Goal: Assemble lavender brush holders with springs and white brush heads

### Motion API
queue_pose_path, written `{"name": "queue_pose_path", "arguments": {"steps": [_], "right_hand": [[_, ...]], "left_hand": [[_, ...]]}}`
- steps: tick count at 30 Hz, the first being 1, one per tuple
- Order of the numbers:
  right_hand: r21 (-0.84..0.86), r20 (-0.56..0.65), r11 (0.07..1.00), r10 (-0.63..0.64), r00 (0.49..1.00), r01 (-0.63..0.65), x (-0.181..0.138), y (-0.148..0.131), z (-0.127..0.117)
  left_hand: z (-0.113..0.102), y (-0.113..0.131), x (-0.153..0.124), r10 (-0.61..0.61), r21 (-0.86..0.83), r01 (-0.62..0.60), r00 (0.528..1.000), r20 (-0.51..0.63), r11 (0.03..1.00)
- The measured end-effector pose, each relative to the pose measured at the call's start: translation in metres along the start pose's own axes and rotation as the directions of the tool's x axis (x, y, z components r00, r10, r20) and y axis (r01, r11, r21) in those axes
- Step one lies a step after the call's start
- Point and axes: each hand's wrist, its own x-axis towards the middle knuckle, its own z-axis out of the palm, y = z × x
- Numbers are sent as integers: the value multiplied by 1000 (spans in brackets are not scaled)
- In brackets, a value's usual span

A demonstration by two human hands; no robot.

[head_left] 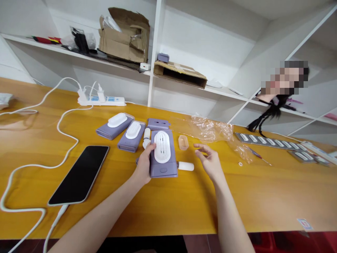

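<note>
My left hand (143,165) grips the left side of a purple device (164,154) with a white oval insert, lying flat on the wooden table (184,207). My right hand (209,160) hovers just right of it, fingers apart and empty. A small white cylinder (185,166) lies between that hand and the device. A peach-coloured cap (183,142) sits just beyond. Two more purple devices (116,125) (131,136) lie to the left, and a smaller purple part (158,123) behind.
A black phone (80,174) on a white cable lies at the left. A power strip (101,101) sits at the back. Crumpled clear plastic (213,130) and grey trays of parts (265,140) lie to the right. Shelves hold cardboard boxes (123,35). A person sits far right.
</note>
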Motion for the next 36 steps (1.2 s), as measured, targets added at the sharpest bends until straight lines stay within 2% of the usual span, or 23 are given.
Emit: {"name": "queue_pose_path", "arguments": {"steps": [1,3,5,6,9,11,13,15,17,20,22,23,27,32,36], "right_hand": [[-98,31,995,-11,999,14,2,4,-5],[-222,232,967,-69,970,122,2,10,-8],[-297,427,919,-115,897,259,-1,12,-5],[-341,487,887,-117,865,312,-3,12,-1],[-468,542,798,-80,836,380,-8,11,11],[-476,556,785,-80,827,396,-8,11,15],[-443,545,808,-100,833,387,-7,11,15],[-386,494,853,-131,860,352,-5,10,13],[-302,395,908,-157,905,290,-3,8,9],[-127,198,977,-142,970,169,-1,3,4],[39,96,995,-90,991,87,-1,0,0],[133,65,990,-60,996,51,-1,-2,-2],[392,83,919,11,996,-43,-6,-10,-11],[543,162,830,46,986,-128,-17,-21,-19],[614,148,777,57,987,-137,-24,-30,-23]], "left_hand": [[1,4,-1,-21,-14,21,1000,10,1000],[1,11,-2,-43,-19,44,998,45,999],[1,15,-3,-65,-4,65,995,75,998],[1,16,-4,-79,5,79,993,84,997],[-2,16,-3,-144,31,141,981,130,990],[-4,15,-2,-184,65,175,969,162,982],[-5,14,-1,-200,117,182,965,171,976],[-5,12,-1,-187,165,157,965,182,974],[-6,9,-1,-185,211,141,961,207,967],[-7,5,-3,-251,297,179,942,224,938],[-9,2,-6,-272,366,162,923,271,916],[-9,1,-8,-256,406,116,916,309,907],[-8,-3,-15,-182,579,-91,900,396,810],[-6,-6,-18,-196,647,-171,869,454,743],[-9,-6,-17,-135,681,-247,880,455,689]]}}
